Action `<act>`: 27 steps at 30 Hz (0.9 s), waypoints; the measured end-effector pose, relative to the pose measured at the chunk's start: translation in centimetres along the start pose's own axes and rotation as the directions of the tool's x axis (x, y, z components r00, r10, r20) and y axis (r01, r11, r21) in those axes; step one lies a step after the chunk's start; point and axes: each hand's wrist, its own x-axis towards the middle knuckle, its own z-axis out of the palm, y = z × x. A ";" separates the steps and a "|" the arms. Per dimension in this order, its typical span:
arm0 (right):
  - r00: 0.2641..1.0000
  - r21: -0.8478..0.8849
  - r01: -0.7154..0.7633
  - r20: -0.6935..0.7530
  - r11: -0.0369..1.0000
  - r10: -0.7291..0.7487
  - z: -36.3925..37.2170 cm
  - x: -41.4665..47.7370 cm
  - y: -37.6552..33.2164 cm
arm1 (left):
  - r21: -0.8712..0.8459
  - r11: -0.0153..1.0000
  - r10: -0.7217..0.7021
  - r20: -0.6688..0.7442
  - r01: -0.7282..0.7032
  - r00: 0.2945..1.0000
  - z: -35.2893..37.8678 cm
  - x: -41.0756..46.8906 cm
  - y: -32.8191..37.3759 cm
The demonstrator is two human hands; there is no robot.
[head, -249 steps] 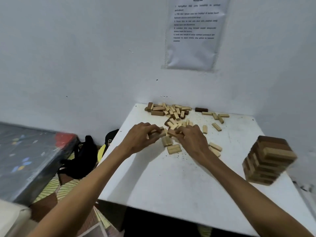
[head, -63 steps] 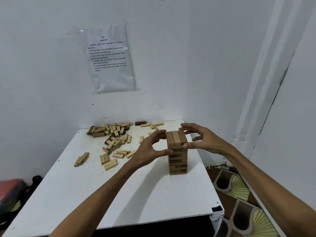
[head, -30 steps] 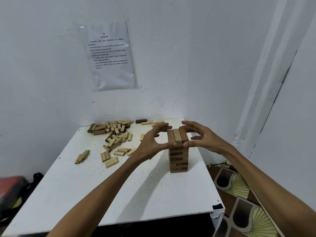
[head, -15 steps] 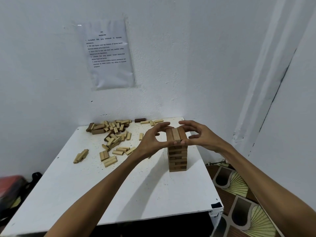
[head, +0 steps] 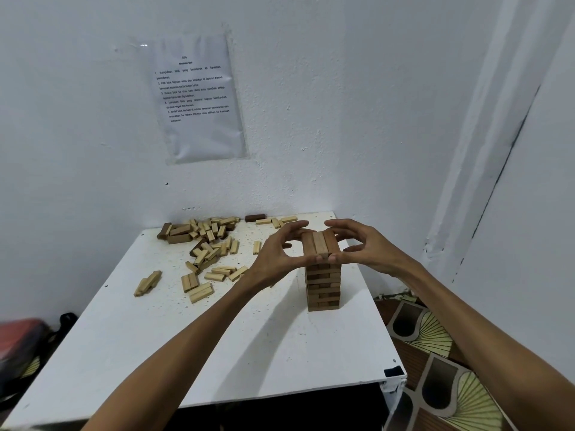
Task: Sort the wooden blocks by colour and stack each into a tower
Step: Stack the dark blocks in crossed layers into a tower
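Note:
A tower of medium-brown wooden blocks [head: 323, 284] stands upright on the right part of the white table [head: 217, 337]. Its top layer [head: 320, 245] is a row of three blocks side by side. My left hand [head: 275, 255] pinches that layer from the left, thumb at the near end and fingers at the far end. From the right, my right hand [head: 357, 245] holds the same layer the same way. A scattered pile of loose blocks [head: 205, 244], mostly pale with a few dark ones, lies at the back left of the table.
A dark brown block [head: 255, 217] lies alone by the back wall. A printed sheet [head: 199, 98] hangs on the wall. The tower stands close to the table's right edge, beyond which lies a patterned floor [head: 435, 353]. A red and black thing [head: 25, 337] sits at the lower left.
Over the last second both hands have stayed round the top layer, closing in a little on its ends. Eight seconds ago they were at the loose pile.

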 end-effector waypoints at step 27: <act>0.999 0.018 -0.042 0.034 0.999 0.041 0.0 -0.6 -0.7 | -0.015 0.999 -0.028 0.015 0.028 0.999 0.0 -0.3 -0.1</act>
